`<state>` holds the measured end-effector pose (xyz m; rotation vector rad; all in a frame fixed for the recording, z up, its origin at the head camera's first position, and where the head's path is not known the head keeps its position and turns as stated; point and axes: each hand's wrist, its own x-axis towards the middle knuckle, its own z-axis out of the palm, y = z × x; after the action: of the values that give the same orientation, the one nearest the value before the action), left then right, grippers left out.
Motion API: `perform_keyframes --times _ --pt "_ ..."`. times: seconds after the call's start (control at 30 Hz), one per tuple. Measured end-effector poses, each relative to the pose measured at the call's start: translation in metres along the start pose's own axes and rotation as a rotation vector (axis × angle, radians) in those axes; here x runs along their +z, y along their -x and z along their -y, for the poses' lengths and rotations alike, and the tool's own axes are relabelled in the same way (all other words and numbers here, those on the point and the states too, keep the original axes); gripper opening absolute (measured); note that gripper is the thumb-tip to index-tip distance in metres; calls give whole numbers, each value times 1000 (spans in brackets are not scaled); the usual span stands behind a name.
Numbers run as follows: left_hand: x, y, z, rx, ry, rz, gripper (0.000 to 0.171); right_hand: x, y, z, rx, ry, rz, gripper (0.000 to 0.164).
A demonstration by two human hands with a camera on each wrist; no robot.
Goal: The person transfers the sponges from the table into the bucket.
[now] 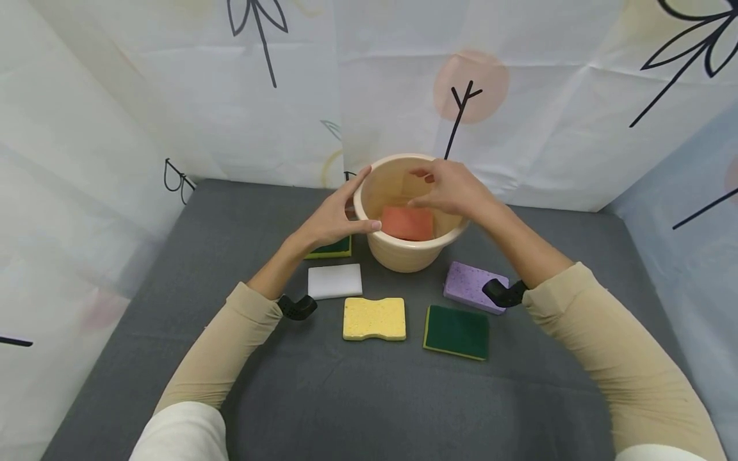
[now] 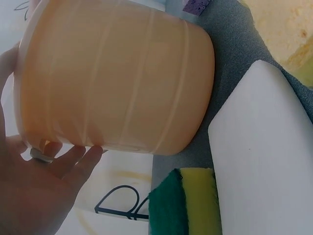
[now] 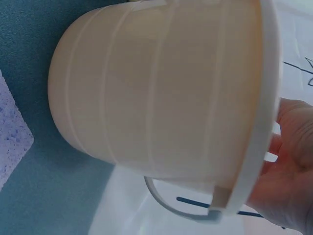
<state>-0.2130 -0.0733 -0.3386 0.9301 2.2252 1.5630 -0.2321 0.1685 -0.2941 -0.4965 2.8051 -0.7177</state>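
- left arm (image 1: 221, 355) and right arm (image 1: 623, 358) reach forward, converging;
- left hand (image 1: 333, 218) has its thumb spread wide from the fingers;
- right hand (image 1: 452, 187) points inward, fingers bent, thumb apart from them

There isn't a word, label, brand or number I can read from here: not on the cream bucket (image 1: 403, 257), the orange sponge (image 1: 407, 224) inside it, or the yellow sponge (image 1: 375, 319), purple sponge (image 1: 469, 285) and white block (image 1: 334, 282) on the tabletop (image 1: 369, 397). The black lines on the hanging cloth (image 1: 392, 96) make leafy, twig-like drawings rather than letters.
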Motion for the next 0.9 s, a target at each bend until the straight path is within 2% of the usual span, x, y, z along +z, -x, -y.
perform_keyframes --times 0.1,0.27,0.4,0.63,0.9 --pt "0 0 1 -2 6 2 94 -4 7 -2 -38 -72 -15 61" --pt "-1 -1 1 -6 11 4 93 -9 21 -7 -123 -267 -64 57" --pt "0 -1 1 -6 9 4 93 -13 33 -11 -158 -359 -96 54" --pt "-3 0 -1 -11 -10 -18 91 -20 48 -13 -178 -371 -124 52" --pt "0 -1 -1 4 -7 -14 88 -23 70 -24 -177 -388 -178 52"
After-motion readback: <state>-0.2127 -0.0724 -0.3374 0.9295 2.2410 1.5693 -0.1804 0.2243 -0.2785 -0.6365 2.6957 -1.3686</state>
